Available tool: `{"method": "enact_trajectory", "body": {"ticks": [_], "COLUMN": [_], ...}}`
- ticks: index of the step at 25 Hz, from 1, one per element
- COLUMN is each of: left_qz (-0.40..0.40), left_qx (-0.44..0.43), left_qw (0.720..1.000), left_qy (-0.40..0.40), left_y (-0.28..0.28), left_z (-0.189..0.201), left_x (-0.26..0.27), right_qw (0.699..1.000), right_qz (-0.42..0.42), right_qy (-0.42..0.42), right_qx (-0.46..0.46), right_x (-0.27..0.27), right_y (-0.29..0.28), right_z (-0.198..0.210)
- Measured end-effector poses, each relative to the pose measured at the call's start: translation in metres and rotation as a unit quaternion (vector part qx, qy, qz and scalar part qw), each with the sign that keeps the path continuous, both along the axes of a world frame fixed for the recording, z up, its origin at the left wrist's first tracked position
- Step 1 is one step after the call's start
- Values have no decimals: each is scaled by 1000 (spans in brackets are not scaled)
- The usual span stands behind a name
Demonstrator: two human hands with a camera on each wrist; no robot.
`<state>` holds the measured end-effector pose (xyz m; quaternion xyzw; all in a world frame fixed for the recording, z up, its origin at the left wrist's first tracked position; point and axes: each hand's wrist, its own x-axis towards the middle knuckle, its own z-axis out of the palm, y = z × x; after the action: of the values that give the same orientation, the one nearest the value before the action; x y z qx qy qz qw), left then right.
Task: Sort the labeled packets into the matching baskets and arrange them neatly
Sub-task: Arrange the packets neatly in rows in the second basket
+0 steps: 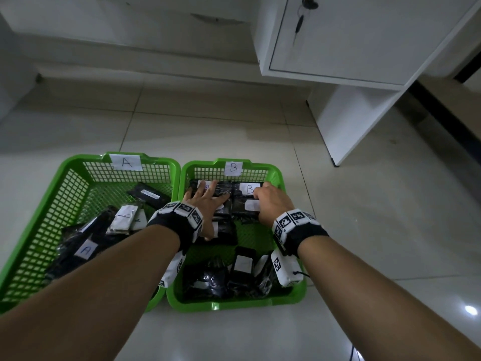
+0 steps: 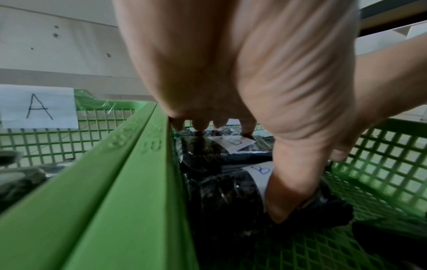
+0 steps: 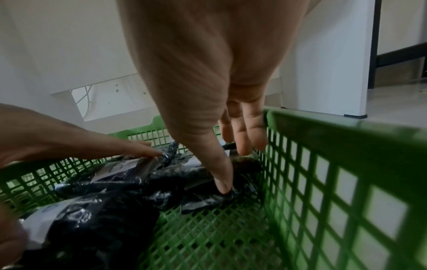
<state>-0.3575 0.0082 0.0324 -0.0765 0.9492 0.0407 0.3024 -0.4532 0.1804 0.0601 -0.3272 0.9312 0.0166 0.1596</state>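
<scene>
Pale floor tiles (image 1: 208, 131) lie under two green plastic mesh baskets set side by side, with a white cabinet (image 1: 351, 40) standing beyond them. One basket (image 1: 75, 175) carries a paper tag marked A, the other basket (image 1: 273, 175) a tag marked B. Both hold black plastic-wrapped packets with white paper labels; they overlap, so an exact count cannot be given, though several lie in each. Both hands work at the far end of the B basket. The left hand (image 1: 205, 201) lies flat with fingers spread, pressing on a packet (image 1: 221, 188). The right hand (image 1: 270, 204) has its fingers bent around the edge of a neighbouring packet labelled B (image 1: 244, 201), thumb pushing into the wrap. The packets look light, soft and crinkly, with a slick film that may slide, so they are probably best taken by the edges, thumb under and fingers over, or nudged flat into rows.
</scene>
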Motion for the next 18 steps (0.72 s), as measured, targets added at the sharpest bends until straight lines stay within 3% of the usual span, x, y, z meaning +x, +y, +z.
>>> {"method": "enact_trajectory", "body": {"ticks": [5, 12, 15, 18], "left_qz": [23, 11, 9, 13], "left_qx": [8, -17, -21, -3], "left_qw": [997, 999, 999, 998], "left_qy": [72, 46, 47, 56], "left_y": [7, 6, 8, 13], "left_z": [-4, -1, -1, 0], "left_x": [7, 6, 7, 9], "right_qw": [1000, 999, 995, 981], "right_qz": [2, -13, -40, 9], "right_qy": [-5, 9, -78, -191], "right_qx": [0, -45, -56, 22], "right_x": [-1, 3, 9, 26], "right_y": [-7, -3, -1, -1], "right_z": [-18, -6, 9, 15]}}
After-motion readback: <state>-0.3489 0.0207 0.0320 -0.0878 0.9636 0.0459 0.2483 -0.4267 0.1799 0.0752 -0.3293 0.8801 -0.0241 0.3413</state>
